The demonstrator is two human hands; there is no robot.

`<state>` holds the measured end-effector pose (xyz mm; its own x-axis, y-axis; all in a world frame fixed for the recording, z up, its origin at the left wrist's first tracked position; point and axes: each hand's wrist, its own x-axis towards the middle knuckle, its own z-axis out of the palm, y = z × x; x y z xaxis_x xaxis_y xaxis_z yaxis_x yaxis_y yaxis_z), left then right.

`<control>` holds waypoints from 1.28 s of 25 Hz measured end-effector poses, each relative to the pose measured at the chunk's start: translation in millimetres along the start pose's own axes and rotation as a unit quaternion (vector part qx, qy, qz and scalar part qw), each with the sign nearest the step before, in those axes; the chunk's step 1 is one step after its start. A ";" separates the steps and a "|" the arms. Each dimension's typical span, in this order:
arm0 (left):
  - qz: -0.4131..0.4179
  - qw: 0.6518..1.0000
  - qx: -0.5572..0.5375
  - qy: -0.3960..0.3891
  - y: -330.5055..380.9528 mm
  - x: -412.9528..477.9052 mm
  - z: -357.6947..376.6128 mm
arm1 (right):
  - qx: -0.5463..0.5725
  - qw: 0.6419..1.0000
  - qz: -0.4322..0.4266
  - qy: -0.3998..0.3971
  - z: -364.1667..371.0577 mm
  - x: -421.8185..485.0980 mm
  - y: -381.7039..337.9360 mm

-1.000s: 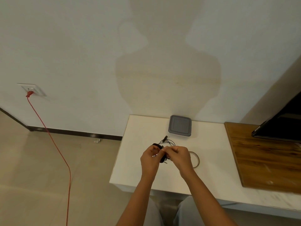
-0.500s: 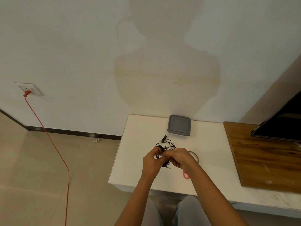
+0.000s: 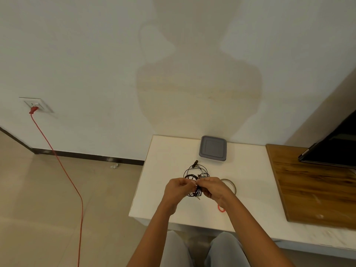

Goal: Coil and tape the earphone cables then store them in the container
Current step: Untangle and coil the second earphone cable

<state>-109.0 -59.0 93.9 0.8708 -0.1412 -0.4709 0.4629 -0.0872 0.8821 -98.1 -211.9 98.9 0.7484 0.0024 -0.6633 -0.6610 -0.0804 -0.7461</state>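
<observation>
A bundle of black earphone cable [image 3: 195,175] is held over the white table [image 3: 165,162], looped into a rough coil. My left hand [image 3: 178,189] and my right hand [image 3: 212,189] meet at the near side of the coil and pinch it between thumbs and fingers. A metal jack plug hangs just below my fingers. A grey lidded container [image 3: 213,148] sits shut at the table's far edge, beyond the coil. A roll of tape [image 3: 230,184] lies flat just right of my right hand, partly hidden by it.
A red item [image 3: 221,209] peeks out under my right wrist. A wooden board [image 3: 316,185] covers the table's right part, with a dark screen [image 3: 335,149] above it. A red cord [image 3: 63,170] runs from a wall socket [image 3: 36,106] down across the floor on the left.
Both hands have shifted slightly toward me while working the cable. More of the coil's loops now show beyond my fingers, and the red item under my right wrist has come into view.
</observation>
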 end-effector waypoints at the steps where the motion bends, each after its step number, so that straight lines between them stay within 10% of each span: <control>1: -0.004 1.000 -0.002 0.011 0.1 0.8 1.0 | -0.009 1.000 -0.008 0.003 0.0 -0.6 0.1; 18: -0.078 0.960 -0.261 0.055 4.8 -10.5 18.5 | -0.041 0.971 -0.203 0.120 13.6 -7.7 16.4; 32: -0.083 0.971 -0.221 0.024 -8.6 -1.8 5.1 | 0.146 0.989 0.039 0.006 5.7 10.5 14.7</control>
<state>-115.3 -63.0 87.1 0.7803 -0.1141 -0.6149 0.6138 0.3286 0.7178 -100.3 -207.4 80.6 0.6942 -0.0049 -0.7198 -0.7029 0.2107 -0.6793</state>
